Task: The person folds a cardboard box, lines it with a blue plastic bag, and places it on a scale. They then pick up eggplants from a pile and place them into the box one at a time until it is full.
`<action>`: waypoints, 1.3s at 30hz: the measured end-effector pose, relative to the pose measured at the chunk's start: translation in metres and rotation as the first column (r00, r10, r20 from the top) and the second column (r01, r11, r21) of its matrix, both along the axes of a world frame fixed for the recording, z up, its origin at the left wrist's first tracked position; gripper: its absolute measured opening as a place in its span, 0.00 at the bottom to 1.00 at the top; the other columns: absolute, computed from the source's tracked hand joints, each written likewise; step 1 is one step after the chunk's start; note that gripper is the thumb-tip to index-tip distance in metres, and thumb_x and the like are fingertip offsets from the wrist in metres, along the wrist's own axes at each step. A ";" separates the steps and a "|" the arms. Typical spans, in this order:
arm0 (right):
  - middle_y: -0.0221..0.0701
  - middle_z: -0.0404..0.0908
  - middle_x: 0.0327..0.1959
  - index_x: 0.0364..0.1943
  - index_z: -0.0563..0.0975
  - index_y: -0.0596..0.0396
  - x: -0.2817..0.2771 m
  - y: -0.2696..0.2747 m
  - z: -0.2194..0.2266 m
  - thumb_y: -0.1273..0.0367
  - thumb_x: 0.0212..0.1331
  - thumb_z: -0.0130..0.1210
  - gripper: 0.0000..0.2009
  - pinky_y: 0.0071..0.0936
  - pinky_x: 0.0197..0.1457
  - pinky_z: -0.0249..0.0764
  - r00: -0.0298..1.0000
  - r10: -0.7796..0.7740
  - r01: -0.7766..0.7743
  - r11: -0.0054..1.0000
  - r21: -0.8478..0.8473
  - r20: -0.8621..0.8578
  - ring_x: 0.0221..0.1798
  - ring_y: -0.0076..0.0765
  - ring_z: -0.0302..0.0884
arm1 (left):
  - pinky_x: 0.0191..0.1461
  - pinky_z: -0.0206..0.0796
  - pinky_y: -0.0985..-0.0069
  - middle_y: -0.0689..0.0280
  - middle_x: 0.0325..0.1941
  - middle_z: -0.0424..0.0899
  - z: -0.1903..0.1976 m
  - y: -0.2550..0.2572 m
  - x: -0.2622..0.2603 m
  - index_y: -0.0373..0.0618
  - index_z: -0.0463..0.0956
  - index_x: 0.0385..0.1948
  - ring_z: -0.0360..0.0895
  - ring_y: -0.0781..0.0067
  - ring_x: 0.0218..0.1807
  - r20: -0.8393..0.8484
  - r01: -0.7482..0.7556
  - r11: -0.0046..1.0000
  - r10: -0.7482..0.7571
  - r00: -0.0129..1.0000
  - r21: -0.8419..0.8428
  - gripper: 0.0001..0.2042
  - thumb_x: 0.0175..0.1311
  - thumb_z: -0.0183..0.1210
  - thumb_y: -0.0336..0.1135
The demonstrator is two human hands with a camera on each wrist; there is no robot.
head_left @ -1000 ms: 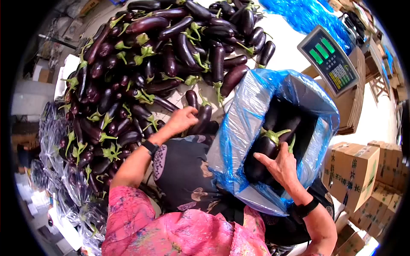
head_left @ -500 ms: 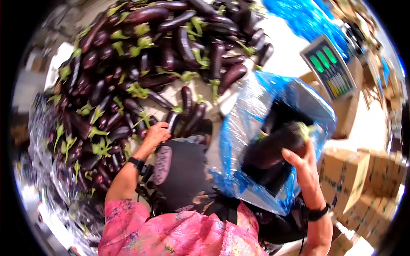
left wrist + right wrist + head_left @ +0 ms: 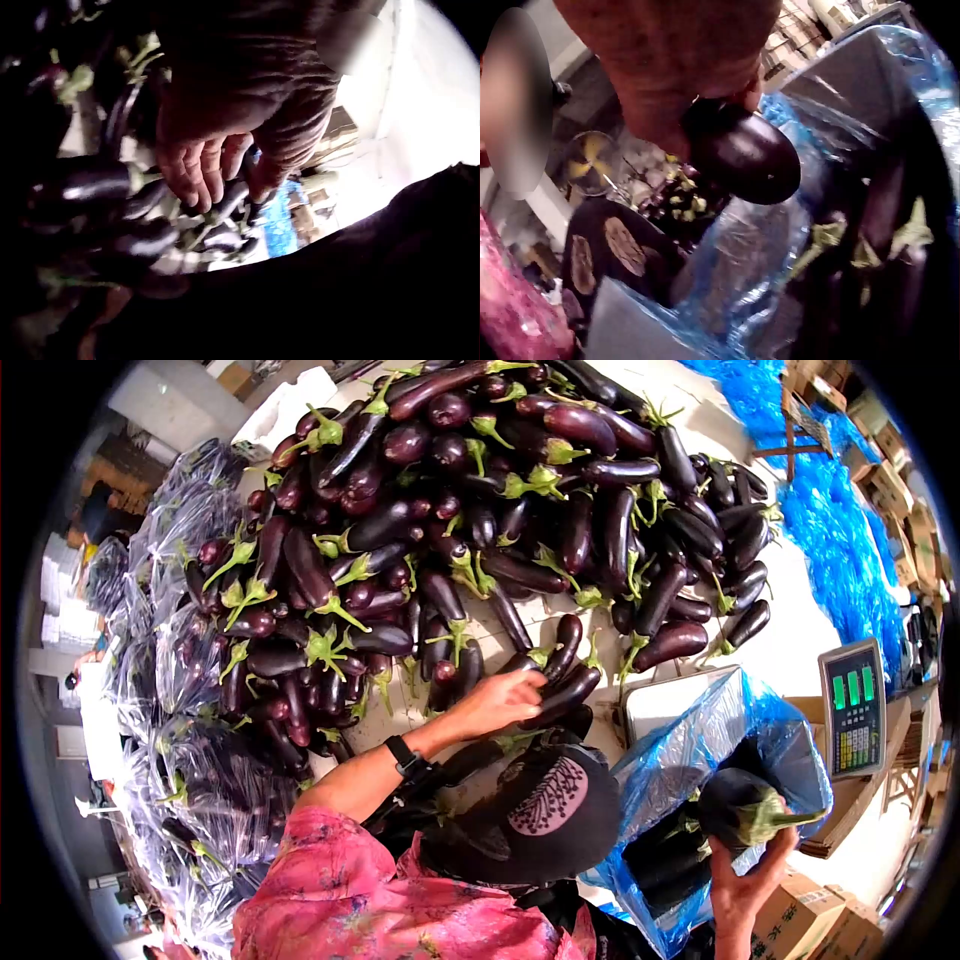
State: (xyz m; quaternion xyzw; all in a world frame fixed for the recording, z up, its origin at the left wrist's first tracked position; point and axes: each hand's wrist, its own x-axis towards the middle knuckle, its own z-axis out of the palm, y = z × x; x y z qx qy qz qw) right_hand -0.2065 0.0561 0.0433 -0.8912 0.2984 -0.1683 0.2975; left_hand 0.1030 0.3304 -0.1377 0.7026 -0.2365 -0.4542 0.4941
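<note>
The right hand (image 3: 745, 885) gripped an eggplant (image 3: 733, 806) over the lined box (image 3: 658, 748) — the left hand (image 3: 492, 705) loosely open by the pile (image 3: 578, 532) — so packing seemed underway, next calling for gentle lowering.

Brightly lit pale floor (image 3: 862, 830) with brown cartons (image 3: 797, 918) (dark print (image 3: 778, 934) on their sides) and a wooden frame (image 3: 792, 438) beyond.

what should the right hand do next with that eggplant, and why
Probably lower the held eggplant into the blue-lined box: the right hand grips it at the opening, and other eggplants already lie inside.
</note>
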 end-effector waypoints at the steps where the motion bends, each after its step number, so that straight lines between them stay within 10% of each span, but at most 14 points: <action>1: 0.46 0.72 0.63 0.68 0.62 0.62 0.006 0.002 0.007 0.69 0.45 0.72 0.43 0.41 0.71 0.63 0.997 -0.031 0.025 0.997 0.072 0.072 0.65 0.47 0.71 | 0.64 0.71 0.69 0.57 0.59 0.78 0.035 -0.018 0.003 0.42 0.65 0.66 0.78 0.71 0.57 -0.081 0.007 0.995 -0.015 0.997 -0.103 0.31 0.62 0.67 0.35; 7: 0.36 0.74 0.57 0.66 0.62 0.58 0.126 0.028 0.027 0.77 0.51 0.69 0.37 0.31 0.65 0.68 0.981 -0.057 -0.101 0.662 0.743 0.184 0.59 0.34 0.72 | 0.74 0.59 0.64 0.52 0.72 0.67 0.148 -0.105 0.002 0.44 0.54 0.74 0.66 0.59 0.73 0.283 0.401 0.759 -0.292 0.914 -0.513 0.49 0.48 0.75 0.37; 12: 0.44 0.70 0.66 0.69 0.60 0.64 0.157 0.033 -0.031 0.67 0.65 0.61 0.32 0.32 0.70 0.63 0.993 0.085 -0.110 0.393 0.913 0.083 0.68 0.37 0.66 | 0.71 0.63 0.59 0.46 0.66 0.70 0.083 -0.096 0.019 0.39 0.56 0.71 0.70 0.48 0.68 0.470 0.302 0.920 -0.157 0.869 -0.251 0.50 0.42 0.74 0.43; 15: 0.41 0.81 0.53 0.60 0.72 0.67 0.130 0.028 -0.034 0.68 0.67 0.60 0.22 0.29 0.62 0.72 0.955 0.289 -0.127 0.593 0.795 -0.063 0.55 0.33 0.78 | 0.66 0.64 0.57 0.48 0.60 0.72 0.020 -0.069 0.035 0.42 0.58 0.71 0.71 0.45 0.62 0.610 0.099 0.989 -0.145 0.779 0.108 0.48 0.43 0.72 0.43; 18: 0.36 0.85 0.41 0.49 0.78 0.67 0.112 0.023 -0.016 0.71 0.65 0.60 0.13 0.22 0.48 0.74 0.969 0.197 -0.007 0.631 0.776 -0.152 0.41 0.26 0.80 | 0.59 0.62 0.55 0.52 0.54 0.69 -0.040 -0.046 0.062 0.45 0.59 0.71 0.68 0.49 0.55 0.850 -0.059 0.954 -0.233 0.473 0.294 0.47 0.42 0.72 0.39; 25: 0.23 0.81 0.31 0.40 0.79 0.57 0.041 -0.015 -0.035 0.68 0.69 0.57 0.06 0.18 0.37 0.71 0.920 0.326 -0.003 0.558 0.830 -0.216 0.33 0.18 0.74 | 0.60 0.57 0.54 0.51 0.53 0.71 -0.098 -0.017 0.071 0.43 0.64 0.67 0.67 0.49 0.57 0.825 -0.249 0.877 -0.242 0.510 0.411 0.35 0.53 0.65 0.34; 29: 0.27 0.82 0.30 0.42 0.81 0.54 0.001 -0.024 -0.065 0.67 0.65 0.61 0.07 0.24 0.35 0.74 0.760 0.519 -0.267 0.798 0.541 -0.391 0.32 0.22 0.76 | 0.64 0.58 0.51 0.50 0.65 0.67 -0.098 0.011 0.047 0.41 0.64 0.66 0.64 0.46 0.64 0.839 -0.295 0.931 -0.023 0.543 0.216 0.33 0.56 0.65 0.34; 33: 0.37 0.83 0.39 0.41 0.81 0.49 -0.022 -0.015 -0.097 0.64 0.54 0.64 0.12 0.48 0.56 0.74 0.526 0.625 -0.710 0.696 0.107 -0.576 0.50 0.48 0.80 | 0.68 0.57 0.51 0.50 0.71 0.61 -0.074 0.052 0.013 0.39 0.66 0.65 0.62 0.45 0.67 0.819 -0.269 0.952 0.037 0.573 0.145 0.30 0.59 0.63 0.33; 34: 0.34 0.82 0.43 0.41 0.81 0.46 -0.029 -0.011 -0.106 0.60 0.49 0.65 0.15 0.65 0.64 0.63 0.501 0.562 -0.594 0.776 0.212 -0.658 0.59 0.54 0.74 | 0.72 0.56 0.52 0.51 0.72 0.61 -0.068 0.059 0.007 0.38 0.65 0.66 0.60 0.46 0.70 0.768 -0.273 0.929 -0.019 0.640 0.251 0.31 0.60 0.63 0.33; 37: 0.35 0.81 0.48 0.43 0.81 0.43 -0.042 -0.002 -0.109 0.59 0.47 0.67 0.17 0.80 0.62 0.55 0.453 0.513 -0.743 0.670 0.010 -0.729 0.61 0.54 0.72 | 0.76 0.53 0.55 0.53 0.73 0.60 -0.043 0.066 0.017 0.39 0.65 0.67 0.58 0.51 0.74 0.626 -0.312 0.888 0.035 0.779 0.338 0.31 0.60 0.63 0.34; 39: 0.37 0.78 0.53 0.46 0.81 0.41 -0.055 -0.008 -0.122 0.59 0.45 0.68 0.20 0.87 0.60 0.49 0.431 0.522 -0.747 0.664 0.034 -0.736 0.65 0.56 0.68 | 0.78 0.55 0.60 0.54 0.72 0.64 -0.012 0.070 0.046 0.43 0.67 0.66 0.62 0.56 0.73 0.712 -0.364 0.899 0.088 0.697 0.245 0.28 0.63 0.61 0.32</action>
